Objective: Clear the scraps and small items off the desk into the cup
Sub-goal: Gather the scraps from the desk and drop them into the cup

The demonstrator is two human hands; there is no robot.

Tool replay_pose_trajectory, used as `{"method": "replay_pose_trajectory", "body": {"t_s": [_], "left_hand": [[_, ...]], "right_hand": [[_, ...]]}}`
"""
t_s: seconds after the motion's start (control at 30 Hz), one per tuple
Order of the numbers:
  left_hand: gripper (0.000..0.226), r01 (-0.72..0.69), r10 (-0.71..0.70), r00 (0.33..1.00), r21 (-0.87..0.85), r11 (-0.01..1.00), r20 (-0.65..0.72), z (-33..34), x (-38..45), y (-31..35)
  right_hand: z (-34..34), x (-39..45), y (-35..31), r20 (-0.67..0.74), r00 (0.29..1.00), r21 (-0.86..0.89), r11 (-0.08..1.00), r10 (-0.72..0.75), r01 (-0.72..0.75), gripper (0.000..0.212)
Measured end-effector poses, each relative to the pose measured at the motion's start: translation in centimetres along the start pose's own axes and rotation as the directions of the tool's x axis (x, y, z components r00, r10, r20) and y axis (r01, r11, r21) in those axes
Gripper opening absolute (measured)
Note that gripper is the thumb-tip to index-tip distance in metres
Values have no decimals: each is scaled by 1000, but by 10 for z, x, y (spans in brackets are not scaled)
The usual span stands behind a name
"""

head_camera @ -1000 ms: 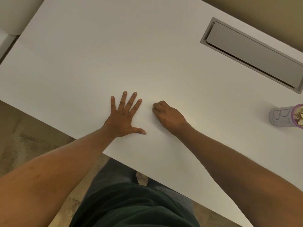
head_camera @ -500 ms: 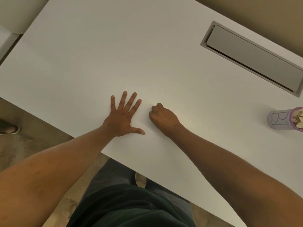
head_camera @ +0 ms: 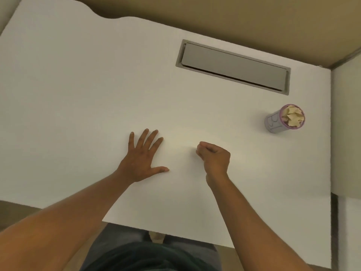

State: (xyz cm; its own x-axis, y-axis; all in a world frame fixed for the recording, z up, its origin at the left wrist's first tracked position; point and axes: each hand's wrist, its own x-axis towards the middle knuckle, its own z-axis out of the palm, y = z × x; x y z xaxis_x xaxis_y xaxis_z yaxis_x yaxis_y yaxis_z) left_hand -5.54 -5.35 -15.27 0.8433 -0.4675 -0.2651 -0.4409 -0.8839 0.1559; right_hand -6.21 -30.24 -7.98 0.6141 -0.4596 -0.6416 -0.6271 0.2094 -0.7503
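I have my left hand [head_camera: 139,163] flat on the desk [head_camera: 82,90], fingers straight and spread, thumb out to the side, holding nothing. My right hand [head_camera: 214,156] sits just beside it toward the cup, curled into a fist with the thumb pressed against the bent fingers. Whether that fist pinches a small scrap I cannot tell; nothing shows between the fingertips.

The cup [head_camera: 284,118] stands upright well apart from both hands, off to the right near the desk's far right corner. It is already heaped with crumpled paper [head_camera: 293,116] up to the rim.

My judgement: the clearing is close to done, and the step in hand is either the last pick-up or a carry to the cup. If the fist does hold something, the next move calls for a sweep of the right arm across to the cup and a release over its mouth, placed gently, since the heap is high and a scrap could roll off.

Counting: two hands, one cup, one heap of paper in it, one grey hatch [head_camera: 232,66] set into the desk near its far edge. Loose scraps on the desk that I can make out: none.
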Motion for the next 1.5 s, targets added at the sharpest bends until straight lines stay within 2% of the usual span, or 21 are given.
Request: {"method": "replay_pose_trajectory", "body": {"t_s": [0.1,0.2,0.27,0.4,0.53,0.63,0.73,0.93,1.07,1.17,1.23,1.33,1.43,1.5], "left_hand": [[108,-112,112,994,-10,994,6,-7,47,41],[113,-170,171,985,-25,985,32,-12,90,74],[119,-177,179,979,-38,984,92,-15,120,97],[132,-131,130,956,-14,991,264,-16,159,128],[134,-117,106,943,15,993,314,-16,164,128],[133,-108,104,941,-4,994,322,-16,166,129],[133,-101,101,944,-16,995,313,-16,166,131],[132,-97,96,936,-13,995,340,-21,165,132],[132,-95,96,937,-22,995,335,-21,166,132],[132,-93,94,936,-20,995,339,-22,165,132],[132,-94,94,936,-18,995,340,-22,165,132],[133,-93,92,934,-12,996,345,-23,166,132],[133,-92,92,935,-15,996,343,-22,166,133],[132,-93,94,935,-18,995,341,-22,166,133]], "right_hand": [[-45,8,-27,-101,995,152,988,-14,30,14],[-85,19,-55,-188,975,172,974,-115,147,19],[-117,36,-72,-252,942,98,963,-222,252,17],[-176,80,-106,-349,816,-241,885,-461,397,12],[-204,123,-136,-291,711,-441,749,-640,495,11],[-212,151,-146,-232,678,-529,676,-697,513,12],[-212,168,-149,-133,686,-595,611,-716,523,12],[-216,180,-151,30,749,-648,557,-662,519,14],[-223,182,-157,39,759,-670,547,-649,502,17],[-226,185,-159,1,766,-652,580,-643,488,23],[-228,186,-160,-30,772,-621,617,-635,483,18],[-232,188,-161,-78,803,-538,703,-591,465,15],[-239,186,-163,-206,836,-278,849,-510,449,15],[-246,178,-163,-310,844,-78,897,-437,436,15]]}}
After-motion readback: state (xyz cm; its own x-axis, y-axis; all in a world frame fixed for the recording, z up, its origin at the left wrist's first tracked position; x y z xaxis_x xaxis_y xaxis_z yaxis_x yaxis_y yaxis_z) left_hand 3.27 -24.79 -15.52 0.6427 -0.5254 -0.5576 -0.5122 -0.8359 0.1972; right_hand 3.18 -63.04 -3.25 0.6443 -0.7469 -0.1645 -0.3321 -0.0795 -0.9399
